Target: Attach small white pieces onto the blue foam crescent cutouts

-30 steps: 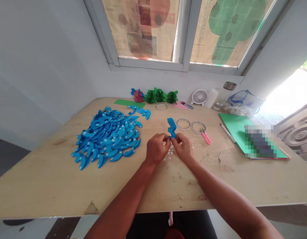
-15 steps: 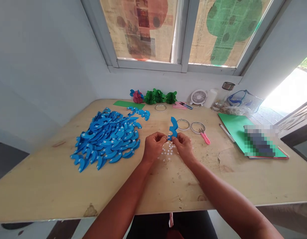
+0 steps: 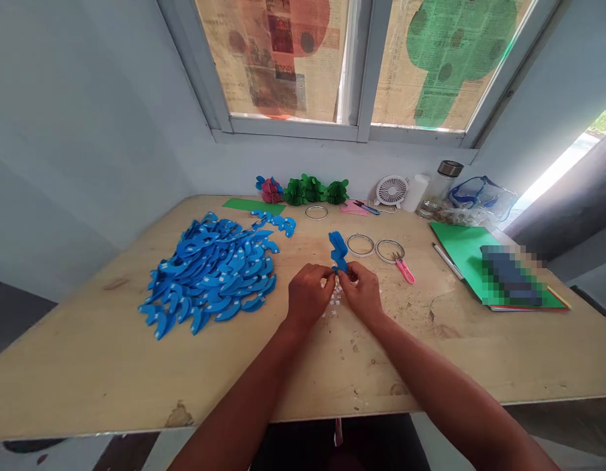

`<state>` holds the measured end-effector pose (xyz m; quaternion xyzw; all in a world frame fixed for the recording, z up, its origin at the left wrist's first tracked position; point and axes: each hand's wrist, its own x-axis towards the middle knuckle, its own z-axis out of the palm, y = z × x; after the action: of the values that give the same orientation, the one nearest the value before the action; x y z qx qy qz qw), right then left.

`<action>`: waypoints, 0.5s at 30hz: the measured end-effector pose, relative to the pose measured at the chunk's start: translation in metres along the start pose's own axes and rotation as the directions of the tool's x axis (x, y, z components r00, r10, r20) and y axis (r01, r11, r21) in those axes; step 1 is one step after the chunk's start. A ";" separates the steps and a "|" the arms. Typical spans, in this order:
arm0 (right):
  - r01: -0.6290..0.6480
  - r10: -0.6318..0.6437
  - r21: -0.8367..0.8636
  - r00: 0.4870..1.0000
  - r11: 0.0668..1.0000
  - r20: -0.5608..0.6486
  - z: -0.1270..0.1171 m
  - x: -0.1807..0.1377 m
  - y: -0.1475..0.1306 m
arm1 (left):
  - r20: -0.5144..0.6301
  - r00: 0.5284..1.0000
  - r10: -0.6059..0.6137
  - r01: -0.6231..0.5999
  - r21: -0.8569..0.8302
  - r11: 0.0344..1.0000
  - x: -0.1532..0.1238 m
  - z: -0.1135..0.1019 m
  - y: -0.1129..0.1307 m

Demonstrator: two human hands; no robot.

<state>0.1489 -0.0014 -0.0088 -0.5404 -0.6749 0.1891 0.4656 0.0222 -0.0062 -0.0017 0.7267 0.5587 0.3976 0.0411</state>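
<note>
Two bare hands meet over the middle of a pale wooden table [image 3: 185, 373], working on a scalloped, wavy-edged piece of bright blue paper [image 3: 338, 248]. The left hand [image 3: 310, 292] is nearly closed, its thumb and forefinger pinched together at the lower end of the piece; the right hand [image 3: 362, 290] has its fingers curled in and nips the same lower end from the other side. The piece stands up above the fingertips, off the table, its layers looking stacked, though the gripped end is mostly hidden. Just below the fingers, small white paper squares [image 3: 335, 302] lie scattered on the wood. To the left, well apart from the hands, spreads a large heap of curved blue paper pieces [image 3: 214, 268], many bearing little white squares; near its far edge lies a short row of similar blue pieces [image 3: 282, 224]. Beyond the right hand are two thin ring-shaped tape rolls side by side, the left one [image 3: 360, 254] and the right one [image 3: 386, 260], with small pink-handled scissors [image 3: 406, 269] resting against the latter. Farther right, a white pen [image 3: 447, 261] lies beside a green sheet [image 3: 460, 248].
</note>
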 end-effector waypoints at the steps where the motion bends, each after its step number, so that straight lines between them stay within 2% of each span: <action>1: 0.018 -0.018 -0.005 1.000 1.000 0.004 0.000 -0.001 0.000 | -0.005 1.000 -0.006 0.007 0.014 1.000 0.000 0.000 0.000; 9: 0.067 -0.067 -0.026 0.998 0.997 0.009 0.003 -0.002 0.001 | 0.039 0.996 -0.080 0.077 0.080 0.994 0.001 -0.003 0.005; 12: 0.061 -0.061 -0.013 0.998 0.998 0.013 0.003 -0.002 0.000 | 0.070 0.990 -0.125 0.125 0.004 0.992 0.003 -0.005 0.005; 15: 0.026 -0.027 0.035 0.999 0.999 0.020 0.003 -0.002 0.000 | 0.117 0.975 -0.190 0.208 -0.169 0.963 0.006 -0.005 0.001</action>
<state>0.1466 -0.0023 -0.0108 -0.5212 -0.6834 0.2003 0.4704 0.0204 -0.0036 0.0058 0.6790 0.5881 0.4034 0.1742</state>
